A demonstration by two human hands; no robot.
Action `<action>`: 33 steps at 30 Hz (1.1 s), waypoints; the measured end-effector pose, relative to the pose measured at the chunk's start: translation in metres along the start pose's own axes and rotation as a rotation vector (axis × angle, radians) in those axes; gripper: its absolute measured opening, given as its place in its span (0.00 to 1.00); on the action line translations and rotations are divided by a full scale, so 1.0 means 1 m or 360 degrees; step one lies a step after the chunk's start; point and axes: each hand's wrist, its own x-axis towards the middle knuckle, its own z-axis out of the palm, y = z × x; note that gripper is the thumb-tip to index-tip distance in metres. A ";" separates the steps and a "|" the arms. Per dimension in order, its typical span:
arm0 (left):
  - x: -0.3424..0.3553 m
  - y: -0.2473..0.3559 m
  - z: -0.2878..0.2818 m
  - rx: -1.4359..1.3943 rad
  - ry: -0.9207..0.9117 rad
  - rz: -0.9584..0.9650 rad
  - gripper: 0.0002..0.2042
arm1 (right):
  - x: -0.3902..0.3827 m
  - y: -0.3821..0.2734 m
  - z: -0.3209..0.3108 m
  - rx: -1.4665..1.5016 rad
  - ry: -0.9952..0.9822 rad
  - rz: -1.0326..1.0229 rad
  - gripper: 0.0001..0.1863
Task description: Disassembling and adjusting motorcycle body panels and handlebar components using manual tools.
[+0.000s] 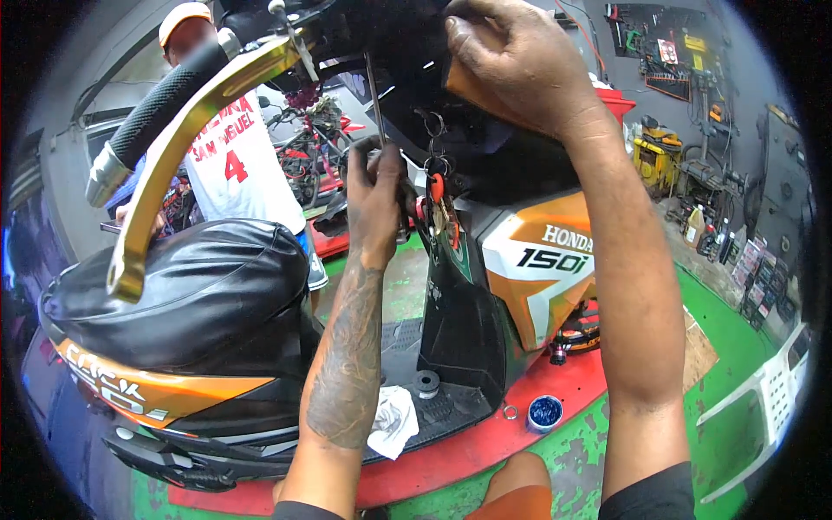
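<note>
My left hand [374, 178] is closed around a long thin metal tool [374, 104], whose shaft points up under the dark handlebar assembly. My right hand [511, 65] is raised with fingers curled on the edge of the scooter's front cowl [472, 87]; the fingertips are partly hidden. Keys on rings [442, 208] hang beside my left hand. The gold brake lever [165, 152] and black grip [165, 104] stand to the upper left, above the black seat [191, 303]. An orange-and-white side panel [529, 260] lies below my right hand.
A person in a white jersey [238, 156] stands behind the seat. The scooter rests on a red platform [459, 459] holding a blue tub [544, 414]. A white cloth [394, 425] and dark ring [425, 385] lie on the footboard. Right: white chair [754, 416], bottles, wall tools [650, 61].
</note>
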 end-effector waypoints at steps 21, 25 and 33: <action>0.007 0.023 0.019 0.0355 0.0078 0.0396 0.11 | -0.015 -0.072 0.111 0.1141 0.0117 0.1337 0.15; 0.011 0.026 0.016 0.0289 0.0019 0.0254 0.12 | -0.011 -0.075 0.117 0.1231 0.0377 0.1399 0.15; 0.017 0.025 0.014 0.0482 0.0082 0.0518 0.15 | -0.006 -0.088 0.123 0.1065 0.0671 0.1317 0.14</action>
